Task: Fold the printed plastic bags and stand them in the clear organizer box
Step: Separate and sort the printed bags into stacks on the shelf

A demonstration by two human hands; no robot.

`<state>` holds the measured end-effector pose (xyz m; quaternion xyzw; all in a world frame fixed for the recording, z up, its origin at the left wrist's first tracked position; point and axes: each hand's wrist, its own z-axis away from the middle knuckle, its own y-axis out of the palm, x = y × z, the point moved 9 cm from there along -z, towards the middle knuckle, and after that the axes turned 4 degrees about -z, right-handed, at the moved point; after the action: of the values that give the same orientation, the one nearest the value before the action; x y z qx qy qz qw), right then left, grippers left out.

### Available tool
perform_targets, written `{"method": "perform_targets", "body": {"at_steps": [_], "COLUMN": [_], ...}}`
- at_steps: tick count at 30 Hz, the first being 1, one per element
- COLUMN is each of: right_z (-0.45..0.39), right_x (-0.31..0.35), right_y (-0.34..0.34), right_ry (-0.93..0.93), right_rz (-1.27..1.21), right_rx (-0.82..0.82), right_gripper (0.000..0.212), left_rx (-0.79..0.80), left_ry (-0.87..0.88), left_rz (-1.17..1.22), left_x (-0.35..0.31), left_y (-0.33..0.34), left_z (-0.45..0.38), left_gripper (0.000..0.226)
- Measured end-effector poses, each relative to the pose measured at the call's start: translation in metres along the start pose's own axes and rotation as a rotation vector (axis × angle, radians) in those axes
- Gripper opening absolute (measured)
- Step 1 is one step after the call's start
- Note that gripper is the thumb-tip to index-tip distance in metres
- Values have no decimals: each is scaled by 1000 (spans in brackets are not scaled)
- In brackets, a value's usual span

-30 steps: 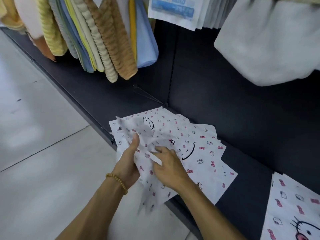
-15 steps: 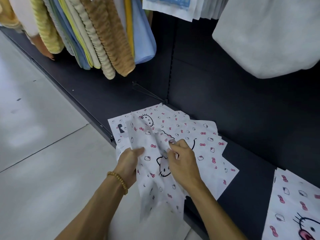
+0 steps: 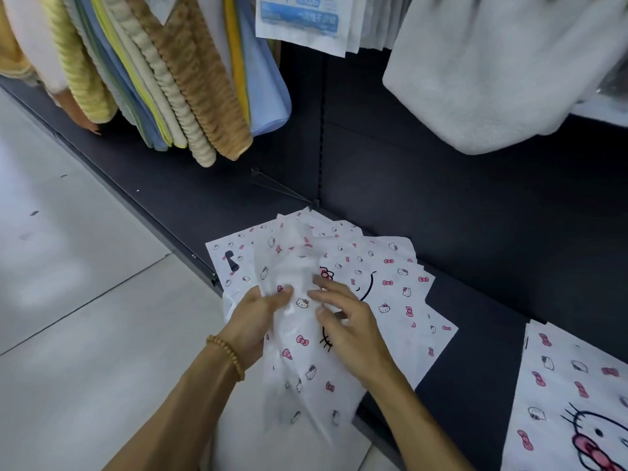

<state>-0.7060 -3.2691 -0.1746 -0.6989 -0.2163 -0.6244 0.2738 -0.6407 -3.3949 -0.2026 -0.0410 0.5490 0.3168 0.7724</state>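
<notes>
A dark shelf (image 3: 441,232) runs diagonally from the upper left of the frame to the lower right, its front edge bordering a pale tiled floor (image 3: 85,317) that fills the left side. Against the shelf's dark back panel, a row of hanging towels (image 3: 176,79) in yellow, blue, cream and tan crowds the upper left, a white packet with blue print (image 3: 300,22) hangs at top centre, and a fluffy white cloth (image 3: 492,73) fills the upper right.

At centre frame, a fanned stack of printed plastic bags (image 3: 390,277) (white, scattered with pink bows and small cat faces) lies on the shelf, its near corner overhanging the front edge. A second pile of the same bags (image 3: 571,396) lies on the shelf at lower right, well apart from the first. No organizer box shows in the frame.

Just above the stack's near side, one crumpled bag (image 3: 299,351) is held up, its lower part drooping past the shelf edge and blurred. The left hand (image 3: 255,321), a beaded bracelet (image 3: 226,356) at its wrist, grips the bag's left edge with thumb on top and fingers curled beneath. The right hand (image 3: 346,321) lies on the bag's right side, fingers spread and only loosely bent, fingertips touching the plastic.
</notes>
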Motion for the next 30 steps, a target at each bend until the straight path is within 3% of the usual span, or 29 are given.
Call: {"method": "perform_targets", "body": {"at_steps": [3, 10, 12, 14, 17, 20, 23, 26, 30], "right_z": [1, 9, 18, 26, 36, 38, 44, 56, 67], "right_x": [-7, -30, -34, -34, -28, -4, 12, -1, -5], "right_y": [-24, -72, -74, -80, -101, -126, -151, -162, -169], "right_ry": [79, 459, 550, 562, 491, 327, 226, 267, 266], "right_rz": [10, -282, -451, -536, -540, -460, -426, -313, -289], "right_rx": [-148, -171, -107, -77, -148, -173, -218, -267, -213], "right_gripper": [31, 122, 113, 84, 61, 33, 28, 22, 25], "left_rx": [41, 198, 198, 146, 66, 88, 123, 21, -11], "left_ry": [-43, -117, -94, -59, 10, 44, 69, 180, 177], "left_rz": [-61, -46, -24, -45, -161, -211, -147, -209, -207], "left_x": [-6, -37, -43, -47, -50, -42, -39, -37, -18], "left_y": [8, 23, 26, 27, 33, 50, 72, 89, 123], "left_z": [6, 24, 25, 25, 24, 24, 21, 14, 5], "left_gripper": [27, 47, 51, 47, 38, 41, 42, 27, 17]}}
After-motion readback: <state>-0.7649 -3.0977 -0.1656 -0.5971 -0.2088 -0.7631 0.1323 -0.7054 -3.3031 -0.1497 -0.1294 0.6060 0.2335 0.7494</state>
